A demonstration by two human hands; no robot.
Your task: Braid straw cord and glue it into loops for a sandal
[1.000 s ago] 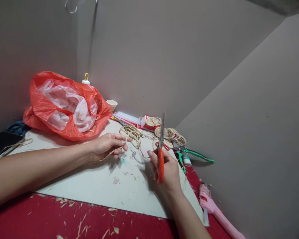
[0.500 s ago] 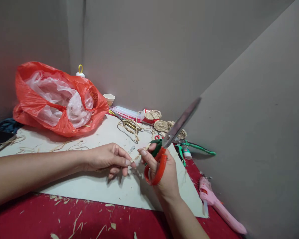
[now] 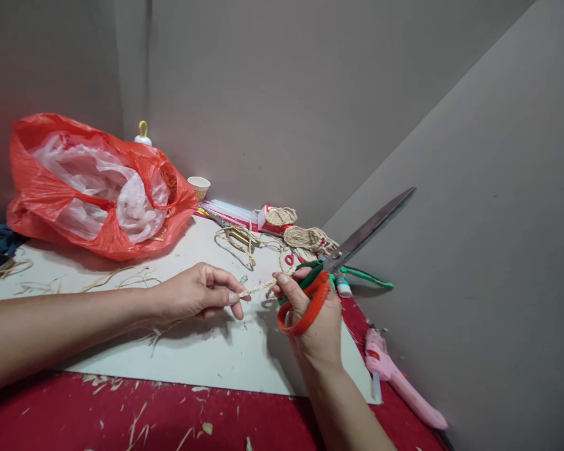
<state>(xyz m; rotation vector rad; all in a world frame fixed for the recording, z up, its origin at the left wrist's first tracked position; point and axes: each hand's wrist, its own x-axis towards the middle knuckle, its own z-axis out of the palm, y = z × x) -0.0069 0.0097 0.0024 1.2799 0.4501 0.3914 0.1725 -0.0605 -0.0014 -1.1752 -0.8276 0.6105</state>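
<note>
A thin braided straw cord (image 3: 259,288) runs between my two hands above the white board (image 3: 207,357). My left hand (image 3: 200,291) pinches one part of it between thumb and fingers, and loose fibres trail below that wrist. My right hand (image 3: 313,310) grips the cord with thumb and fingertips. Scissors with orange and green handles (image 3: 373,227) also sit in my right hand, their blades together and pointing up to the right, away from the cord.
A red plastic bag (image 3: 98,188) stands at the back left, near a paper cup (image 3: 198,186). Coiled braids (image 3: 305,238), other scissors (image 3: 239,236) and green-handled pliers (image 3: 369,277) lie behind. At right is a pink glue gun (image 3: 399,382); straw scraps litter the red cloth (image 3: 164,416).
My hands have moved apart, and a longer stretch of cord shows between them. The scissors have swung further to the right and lower. The whole view has shifted slightly.
</note>
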